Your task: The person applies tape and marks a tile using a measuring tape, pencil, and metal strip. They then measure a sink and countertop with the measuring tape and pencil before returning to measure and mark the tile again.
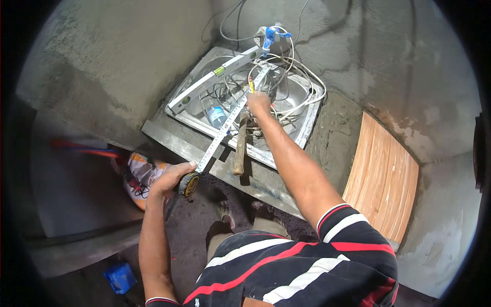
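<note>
My left hand [171, 180] is closed around a black and yellow tape measure [189, 184] just off the counter's front edge. Its white blade [221, 134] runs out over the sink toward the back wall. My right hand [259, 104] is closed beside the blade, with a yellow pencil [251, 84] sticking up from the fingers. Under the blade is a metal sink [307, 130] full of tangled cables and a clear bottle [217, 116] with a blue label. A wooden handle [240, 148] leans over the sink's front rim; its head is hidden.
A spirit level [215, 77] lies across the sink's left side. Behind stands a blue tap [269, 38] with white cables [309, 77]. A wood-patterned panel [381, 179] rests at the right. Below left are a plastic bag [140, 176] and a blue container [120, 278].
</note>
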`<state>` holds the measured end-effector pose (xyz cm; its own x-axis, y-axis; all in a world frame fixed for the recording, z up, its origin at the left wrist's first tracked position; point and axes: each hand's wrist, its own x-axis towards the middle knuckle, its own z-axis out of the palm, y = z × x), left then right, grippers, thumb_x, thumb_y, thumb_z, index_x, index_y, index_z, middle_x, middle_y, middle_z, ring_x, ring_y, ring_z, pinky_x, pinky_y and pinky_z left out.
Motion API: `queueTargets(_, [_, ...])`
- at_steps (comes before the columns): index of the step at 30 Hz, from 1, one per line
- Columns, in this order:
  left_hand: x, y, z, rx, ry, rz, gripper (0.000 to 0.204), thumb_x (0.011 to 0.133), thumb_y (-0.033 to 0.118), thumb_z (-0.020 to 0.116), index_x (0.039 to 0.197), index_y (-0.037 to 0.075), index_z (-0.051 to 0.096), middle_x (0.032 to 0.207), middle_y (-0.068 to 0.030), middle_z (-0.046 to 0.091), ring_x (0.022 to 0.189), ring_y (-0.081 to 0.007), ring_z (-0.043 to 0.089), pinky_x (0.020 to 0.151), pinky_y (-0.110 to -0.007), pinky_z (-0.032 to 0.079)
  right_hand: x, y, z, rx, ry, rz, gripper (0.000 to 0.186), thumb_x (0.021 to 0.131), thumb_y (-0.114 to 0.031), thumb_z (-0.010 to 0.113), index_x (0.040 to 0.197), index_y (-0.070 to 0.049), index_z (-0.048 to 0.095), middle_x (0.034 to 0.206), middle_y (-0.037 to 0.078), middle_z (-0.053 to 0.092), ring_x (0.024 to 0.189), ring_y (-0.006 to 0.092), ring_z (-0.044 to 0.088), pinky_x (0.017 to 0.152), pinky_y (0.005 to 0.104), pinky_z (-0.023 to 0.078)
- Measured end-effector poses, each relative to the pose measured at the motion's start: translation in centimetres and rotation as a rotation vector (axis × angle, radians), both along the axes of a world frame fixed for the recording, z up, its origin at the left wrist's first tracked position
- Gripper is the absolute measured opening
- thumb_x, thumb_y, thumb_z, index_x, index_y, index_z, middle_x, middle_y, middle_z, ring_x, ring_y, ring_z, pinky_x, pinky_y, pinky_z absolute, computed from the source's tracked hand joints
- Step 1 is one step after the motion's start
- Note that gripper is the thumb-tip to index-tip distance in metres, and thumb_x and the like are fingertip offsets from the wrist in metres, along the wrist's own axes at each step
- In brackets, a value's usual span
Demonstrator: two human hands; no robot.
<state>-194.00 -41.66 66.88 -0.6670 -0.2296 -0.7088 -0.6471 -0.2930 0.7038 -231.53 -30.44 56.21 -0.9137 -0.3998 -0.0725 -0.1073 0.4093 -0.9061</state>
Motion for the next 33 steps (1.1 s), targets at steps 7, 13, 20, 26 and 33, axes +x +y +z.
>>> queueTargets(7, [-1.8,-0.4,-1.8,0.016,0.008,-0.009,0.051,0.099,0.045,0.063,0.124,0.001,0.07,0.114,-0.0074,0.073,0.099,-0.0165,0.067,0.088,-0.032,0.052,-3.5,0.0,-2.1,-0.025,-0.04,-0.105,0.038,0.082,-0.031,0.061,0.085,0.005,0.074,0.088,0.031,0.071,0.09,0.048,0.069,0.084,0.0518,0.052])
queueTargets(13, [-3.8,1.4,1.1,-0.016,0.111,-0.039,0.051,0.1,0.041,0.063,0.128,-0.001,0.069,0.12,-0.0083,0.071,0.107,-0.0175,0.064,0.095,-0.032,0.048,-5.0,0.7,-0.7,0.041,-0.019,-0.129,0.038,0.079,-0.031,0.06,0.084,0.004,0.074,0.089,0.032,0.071,0.092,0.0485,0.069,0.085,0.052,0.051])
queueTargets(20, [-2.4,3.3,1.9,-0.133,0.259,-0.093,0.053,0.101,0.037,0.062,0.135,-0.003,0.065,0.125,-0.0097,0.069,0.116,-0.0174,0.059,0.105,-0.03,0.04,-4.0,2.3,0.6,-0.105,-0.023,-0.172,0.037,0.081,-0.032,0.062,0.087,0.003,0.071,0.081,0.028,0.07,0.081,0.0428,0.069,0.078,0.0489,0.051])
queueTargets(26, [4.0,2.8,2.3,-0.102,0.141,0.019,0.05,0.1,0.032,0.064,0.135,-0.005,0.064,0.121,-0.0089,0.07,0.11,-0.016,0.062,0.1,-0.03,0.046,-3.8,3.8,3.8,-0.023,0.082,-0.109,0.039,0.089,-0.035,0.061,0.085,0.002,0.07,0.081,0.026,0.07,0.081,0.0435,0.069,0.075,0.0511,0.051])
queueTargets(33, [6.1,1.8,1.3,-0.18,0.096,0.047,0.051,0.099,0.032,0.066,0.133,-0.006,0.065,0.115,-0.0065,0.071,0.104,-0.013,0.062,0.094,-0.026,0.046,-8.1,2.2,1.0,0.242,0.34,0.078,0.037,0.092,-0.03,0.06,0.111,0.001,0.068,0.105,0.029,0.071,0.101,0.0451,0.068,0.089,0.0511,0.052])
